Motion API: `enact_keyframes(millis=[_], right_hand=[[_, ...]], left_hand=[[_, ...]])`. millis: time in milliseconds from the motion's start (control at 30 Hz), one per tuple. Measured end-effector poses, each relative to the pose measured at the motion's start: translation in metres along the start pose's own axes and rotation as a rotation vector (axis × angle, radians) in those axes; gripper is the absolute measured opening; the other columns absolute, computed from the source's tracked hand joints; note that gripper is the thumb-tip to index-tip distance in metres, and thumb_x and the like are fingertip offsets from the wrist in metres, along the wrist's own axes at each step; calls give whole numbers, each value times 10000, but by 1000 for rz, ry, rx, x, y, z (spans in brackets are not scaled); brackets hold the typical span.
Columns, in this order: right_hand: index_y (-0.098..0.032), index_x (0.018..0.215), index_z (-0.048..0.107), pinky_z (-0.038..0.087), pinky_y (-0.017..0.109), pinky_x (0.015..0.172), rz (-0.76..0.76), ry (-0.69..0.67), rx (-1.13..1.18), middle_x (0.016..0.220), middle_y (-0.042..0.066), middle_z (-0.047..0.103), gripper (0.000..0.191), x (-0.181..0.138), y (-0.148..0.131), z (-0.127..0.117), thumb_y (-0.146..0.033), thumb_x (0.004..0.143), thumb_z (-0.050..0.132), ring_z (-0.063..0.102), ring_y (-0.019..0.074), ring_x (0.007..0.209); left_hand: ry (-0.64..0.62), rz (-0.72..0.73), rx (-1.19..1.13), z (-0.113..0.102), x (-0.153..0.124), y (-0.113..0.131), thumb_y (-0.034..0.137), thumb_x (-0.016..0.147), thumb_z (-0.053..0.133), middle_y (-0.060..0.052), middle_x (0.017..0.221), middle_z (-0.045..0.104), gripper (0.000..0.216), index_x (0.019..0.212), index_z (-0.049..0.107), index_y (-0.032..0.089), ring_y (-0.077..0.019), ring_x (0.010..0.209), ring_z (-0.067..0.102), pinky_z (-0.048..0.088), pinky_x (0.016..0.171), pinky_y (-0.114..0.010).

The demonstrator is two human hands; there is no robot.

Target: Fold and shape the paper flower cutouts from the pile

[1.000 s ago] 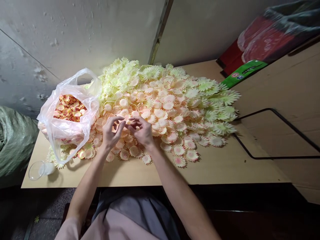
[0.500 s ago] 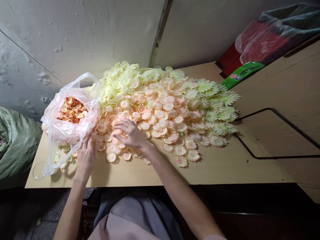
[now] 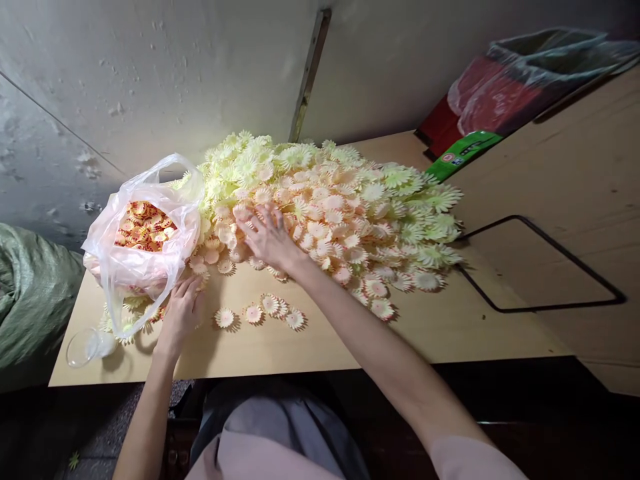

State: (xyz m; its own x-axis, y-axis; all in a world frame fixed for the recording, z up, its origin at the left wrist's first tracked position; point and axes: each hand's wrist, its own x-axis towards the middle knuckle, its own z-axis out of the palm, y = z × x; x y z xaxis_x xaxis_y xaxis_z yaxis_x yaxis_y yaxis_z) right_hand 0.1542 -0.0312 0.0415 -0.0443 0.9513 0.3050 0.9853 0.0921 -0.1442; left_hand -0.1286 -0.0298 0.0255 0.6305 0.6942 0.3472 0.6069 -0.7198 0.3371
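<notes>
A broad heap of artificial flower petal pieces (image 3: 325, 227), pale peach in the middle and yellow-green at the back and right, lies across the table. My right hand (image 3: 270, 237) rests on the heap's left part, fingers spread and holding nothing. At the lower right edge of a white plastic bag (image 3: 145, 267) is my left hand (image 3: 183, 308). Its fingers look stretched out against the bag and nearby petals; their tips are partly hidden. Inside the bag's mouth are red-edged cream petals (image 3: 145, 227). Several loose pink-centred petals (image 3: 254, 313) lie in front of the heap.
A small clear cup (image 3: 84, 348) lies at the table's (image 3: 310, 350) front left corner. To the right stand a black wire frame (image 3: 555, 309), a green packet (image 3: 463, 155) and a red plastic-lined bin (image 3: 480, 100). A green woven sack (image 3: 35, 293) sits left of the table.
My right hand has moved away from me over the heap, pushing petals back and baring tabletop around a few loose ones. My left hand has shifted slightly right beside the bag.
</notes>
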Motion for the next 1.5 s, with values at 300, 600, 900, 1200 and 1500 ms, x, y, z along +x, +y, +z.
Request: enact_keyframes(millis=[300,600,900,1200,1500], right_hand=[[-132,1495,273,209,654,1062,243,279,48,1553,214,228,757,-11,28,-48,-513,894,530,221,443,1378],[-291,1456,380,239,607,1133,-314,-105,122,1586,118,219,607,-101,-51,-46,-497,902,521,239,376,1434],[-101,1333,525,297,487,1140,-621,-141,146,1491,165,417,489,-100,-112,-9,-407,976,392,346,295,1409],[-104,1353,500,254,559,1132,-302,-32,36,1497,192,394,468,-68,-94,-15,-352,966,415,334,366,1394],[-95,1326,468,434,446,962,-408,-99,37,1127,163,659,497,-27,-112,7,50,852,426,587,258,1082]], left_hand=[[52,26,147,-33,-37,4,247,907,534,-91,1209,656,276,1169,620,233,-270,1147,586,507,965,-452],[93,-29,238,-44,-80,-40,222,908,504,-120,1232,637,358,1262,557,222,-288,1150,581,490,983,-503],[116,-83,306,-42,-66,-32,242,914,505,-109,1123,662,249,1110,659,233,-289,1069,559,507,910,-475],[65,-11,270,-37,-65,-20,232,907,521,-85,1116,672,174,999,670,234,-273,1079,562,494,913,-447],[134,-53,159,-39,-62,-8,253,900,565,-98,1123,636,233,1128,585,212,-246,1049,603,507,915,-419]])
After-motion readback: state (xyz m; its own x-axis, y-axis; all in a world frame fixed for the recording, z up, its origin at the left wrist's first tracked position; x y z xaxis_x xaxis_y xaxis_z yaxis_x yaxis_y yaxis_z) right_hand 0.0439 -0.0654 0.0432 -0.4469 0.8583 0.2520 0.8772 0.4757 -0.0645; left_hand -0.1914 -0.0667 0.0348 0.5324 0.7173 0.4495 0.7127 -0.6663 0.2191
